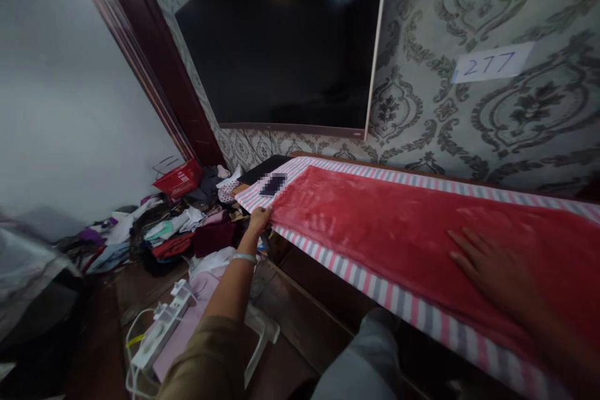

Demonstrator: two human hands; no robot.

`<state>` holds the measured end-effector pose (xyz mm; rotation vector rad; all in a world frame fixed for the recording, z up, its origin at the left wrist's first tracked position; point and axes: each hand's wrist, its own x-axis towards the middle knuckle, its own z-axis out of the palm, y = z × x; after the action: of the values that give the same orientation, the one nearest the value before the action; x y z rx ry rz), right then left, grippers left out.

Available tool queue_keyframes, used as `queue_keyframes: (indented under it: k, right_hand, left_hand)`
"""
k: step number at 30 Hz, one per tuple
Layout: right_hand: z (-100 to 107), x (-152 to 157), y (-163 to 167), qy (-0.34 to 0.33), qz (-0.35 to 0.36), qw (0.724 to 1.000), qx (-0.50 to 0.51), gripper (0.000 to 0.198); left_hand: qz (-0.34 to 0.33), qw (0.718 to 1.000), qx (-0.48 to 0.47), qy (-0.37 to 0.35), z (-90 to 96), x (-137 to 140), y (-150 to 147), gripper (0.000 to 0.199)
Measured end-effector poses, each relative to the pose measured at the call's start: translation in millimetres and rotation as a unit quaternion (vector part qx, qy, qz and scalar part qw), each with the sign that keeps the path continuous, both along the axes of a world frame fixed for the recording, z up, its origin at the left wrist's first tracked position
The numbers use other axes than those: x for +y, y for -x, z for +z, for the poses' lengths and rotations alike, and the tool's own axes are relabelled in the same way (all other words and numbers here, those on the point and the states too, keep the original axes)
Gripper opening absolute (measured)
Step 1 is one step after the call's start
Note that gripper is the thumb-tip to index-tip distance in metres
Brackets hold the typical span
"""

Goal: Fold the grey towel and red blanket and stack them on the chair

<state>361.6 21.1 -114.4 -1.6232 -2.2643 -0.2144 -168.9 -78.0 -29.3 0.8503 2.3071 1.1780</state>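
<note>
A long red fuzzy cloth [375, 212] lies spread over a striped cover [337, 262] in pink, grey and white, on a long narrow surface. At the cloth's near left corner, my left hand [260, 219] has its fingers pinched on the edge. My right hand [492, 262] rests flat on the red cloth toward the right, fingers spread. Beyond my left hand, a dark flat item [273, 184], partly pixelated, lies on the striped cover.
Piles of clothes [173, 231] cover the floor at left, with a red basket [180, 180] behind them. A white power strip [162, 331] with cables lies below my left arm. A large television [300, 37] hangs on the patterned wall.
</note>
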Motion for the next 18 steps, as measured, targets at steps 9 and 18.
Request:
queue_keyframes:
  k: [9,18]
  right_hand:
    - [33.3,-88.4,27.9,-0.079,0.242,0.959,0.125,0.032]
    - [37.0,-111.6,41.3,-0.074,0.299,0.951,0.038,0.025]
  left_hand:
    - [-0.008,0.999,-0.022,-0.044,4.4,6.8,-2.0,0.022]
    - [-0.013,0.996,-0.044,-0.070,6.4,8.0,-8.7,0.019]
